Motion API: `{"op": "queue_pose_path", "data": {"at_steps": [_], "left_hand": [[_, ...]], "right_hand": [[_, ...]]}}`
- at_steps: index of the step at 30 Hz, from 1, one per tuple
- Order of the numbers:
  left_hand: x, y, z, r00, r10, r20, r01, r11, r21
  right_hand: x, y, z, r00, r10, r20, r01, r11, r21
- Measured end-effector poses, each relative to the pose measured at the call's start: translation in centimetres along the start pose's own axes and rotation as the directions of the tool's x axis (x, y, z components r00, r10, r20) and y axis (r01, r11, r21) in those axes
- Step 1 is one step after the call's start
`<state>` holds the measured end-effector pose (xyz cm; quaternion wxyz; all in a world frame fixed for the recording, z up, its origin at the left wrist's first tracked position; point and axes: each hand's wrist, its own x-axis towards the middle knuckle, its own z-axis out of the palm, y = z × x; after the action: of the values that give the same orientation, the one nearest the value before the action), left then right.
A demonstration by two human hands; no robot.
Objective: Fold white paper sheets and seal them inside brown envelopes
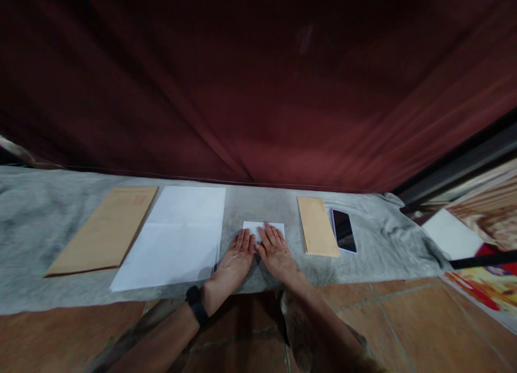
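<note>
A small white piece of paper (252, 225), apparently folded, lies on the grey cloth at the middle. My left hand (237, 254) rests flat on its left part, fingers stretched out, with a black band on the wrist. Beside it my right hand (277, 253) presses flat on the right part, fingers slightly spread. The thumbs nearly meet; the hands cover most of the paper's near side. Large white sheets (181, 233) lie left of my left hand. To the right of my right hand is a small stack of brown envelopes (318, 225).
Large brown envelopes (107, 227) lie at the far left. A phone (344, 230) with a dark screen sits right of the small envelopes. The grey cloth (379, 238) covers a long, narrow surface, with a dark red curtain (258, 120) behind it. Tiled floor (407, 319) shows below.
</note>
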<state>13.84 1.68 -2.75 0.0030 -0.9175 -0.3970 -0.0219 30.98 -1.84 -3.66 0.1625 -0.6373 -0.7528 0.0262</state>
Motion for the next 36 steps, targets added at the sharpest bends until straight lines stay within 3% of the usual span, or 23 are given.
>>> {"op": "queue_pose_path", "data": {"at_steps": [10,20,30,36], "left_hand": [[0.0,0.0,-0.1,1.000,-0.008,0.023,0.008,1.000,-0.001],[0.1,-0.2,-1.5,1.000,-0.022,0.002,0.022,1.000,-0.018],[1.2,-0.3,-1.3,0.997,0.069,0.024,-0.066,0.991,-0.118],[1.2,0.1,-1.6,0.997,0.075,0.030,-0.070,0.990,-0.126]], "right_hand": [[-0.5,1.0,-0.1,0.994,0.107,-0.037,-0.110,0.991,-0.076],[-0.3,0.9,-0.5,0.984,0.173,-0.051,-0.178,0.977,-0.120],[0.5,0.0,-0.3,0.998,0.057,0.021,-0.056,0.997,-0.050],[0.4,-0.4,-0.3,0.998,0.057,0.013,-0.056,0.996,-0.067]]}}
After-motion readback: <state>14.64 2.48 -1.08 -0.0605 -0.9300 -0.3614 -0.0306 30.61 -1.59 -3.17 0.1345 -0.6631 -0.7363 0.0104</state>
